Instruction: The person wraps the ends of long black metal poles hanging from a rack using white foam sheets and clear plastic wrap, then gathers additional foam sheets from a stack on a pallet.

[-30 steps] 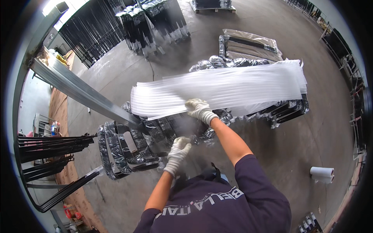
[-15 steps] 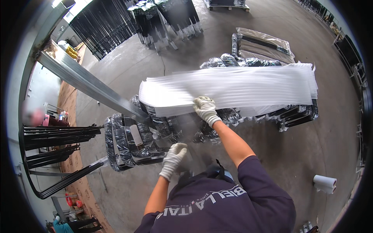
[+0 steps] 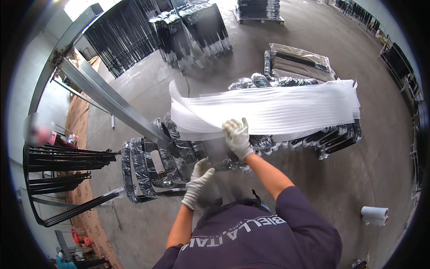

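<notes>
A stack of thin white foam sheets [image 3: 277, 110] lies across black frames wrapped in clear film [image 3: 338, 136]. The top sheet's left end curls up, and a fold runs from there toward my right hand [image 3: 238, 138]. At the stack's near edge, this gloved hand has most fingers bent onto the sheet's edge, with one finger sticking up. My left hand [image 3: 198, 179], also in a white knitted glove, hovers lower left with fingers apart and nothing in it. It is nearest the film-wrapped frames [image 3: 141, 168] on the left.
A slanting metal beam [image 3: 112, 103] rises at the left, beside a rack of black bars [image 3: 67, 159]. Behind the stack lies a film-covered bundle [image 3: 300, 62]. White rolls [image 3: 375, 215] lie on the floor at right. Wrapped frames [image 3: 192, 33] stand at the back.
The top sheet's left end has risen and curled. My right hand's fingers have shifted at the near edge, one now raised. My left hand's fingers have spread. The view has shifted slightly.
</notes>
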`<act>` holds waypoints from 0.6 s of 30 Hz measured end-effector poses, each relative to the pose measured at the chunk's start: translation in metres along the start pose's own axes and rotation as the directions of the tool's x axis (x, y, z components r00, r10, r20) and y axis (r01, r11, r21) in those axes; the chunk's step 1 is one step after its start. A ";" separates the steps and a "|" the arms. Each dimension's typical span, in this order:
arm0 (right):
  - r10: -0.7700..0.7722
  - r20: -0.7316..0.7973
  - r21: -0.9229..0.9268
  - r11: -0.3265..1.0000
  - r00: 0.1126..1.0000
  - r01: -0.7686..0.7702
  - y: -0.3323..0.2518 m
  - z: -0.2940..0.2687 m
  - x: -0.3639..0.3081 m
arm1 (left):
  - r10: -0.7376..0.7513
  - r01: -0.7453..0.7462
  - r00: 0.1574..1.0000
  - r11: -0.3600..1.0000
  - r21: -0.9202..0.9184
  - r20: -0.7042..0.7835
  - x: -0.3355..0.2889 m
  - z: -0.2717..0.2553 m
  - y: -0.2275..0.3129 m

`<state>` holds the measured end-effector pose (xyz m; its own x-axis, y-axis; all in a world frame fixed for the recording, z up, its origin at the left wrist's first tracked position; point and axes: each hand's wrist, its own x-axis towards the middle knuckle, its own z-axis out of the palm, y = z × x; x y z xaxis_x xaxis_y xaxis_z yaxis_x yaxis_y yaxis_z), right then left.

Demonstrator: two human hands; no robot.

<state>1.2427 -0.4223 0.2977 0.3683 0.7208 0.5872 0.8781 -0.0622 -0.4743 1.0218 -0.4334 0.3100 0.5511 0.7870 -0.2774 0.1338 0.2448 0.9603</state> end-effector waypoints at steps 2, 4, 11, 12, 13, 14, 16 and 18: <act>-0.150 0.078 -0.088 0.984 0.986 0.157 -0.013 -0.012 -0.024 | -0.047 0.049 0.999 0.967 -0.251 0.012 0.002 0.013 0.014; -0.257 0.141 -0.112 0.955 0.956 0.273 -0.027 -0.022 -0.049 | -0.117 0.117 0.993 0.902 -0.416 0.026 0.000 0.025 0.021; -0.389 0.331 0.221 0.918 0.860 0.331 -0.049 -0.050 -0.098 | -0.561 0.191 0.816 0.494 -0.848 -0.143 0.008 0.045 -0.020; -0.354 0.328 0.289 0.920 0.876 0.264 -0.049 -0.060 -0.094 | -0.513 0.276 0.807 0.766 -0.581 -0.293 0.003 0.028 -0.043; -0.320 0.328 0.358 0.913 0.889 0.196 -0.046 -0.065 -0.090 | -0.503 0.283 0.819 0.772 -0.569 -0.276 -0.003 0.019 -0.060; -0.240 0.265 0.329 0.933 0.934 0.147 -0.041 -0.066 -0.087 | -0.494 0.292 0.831 0.779 -0.554 -0.257 -0.009 0.012 -0.075; -0.131 0.223 0.293 0.954 0.966 0.061 -0.026 -0.060 -0.075 | -0.481 0.311 0.848 0.791 -0.527 -0.221 -0.020 0.001 -0.096; -0.026 0.179 0.272 0.962 0.983 -0.024 -0.016 -0.045 -0.050 | -0.522 0.336 0.834 0.735 -0.589 -0.176 -0.024 -0.006 -0.104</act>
<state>1.2243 -0.4891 0.3053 0.2844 0.8342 0.4724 0.7530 0.1106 -0.6486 0.9896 -0.4748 0.2164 0.2448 0.6285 -0.7383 -0.2011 0.7778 0.5954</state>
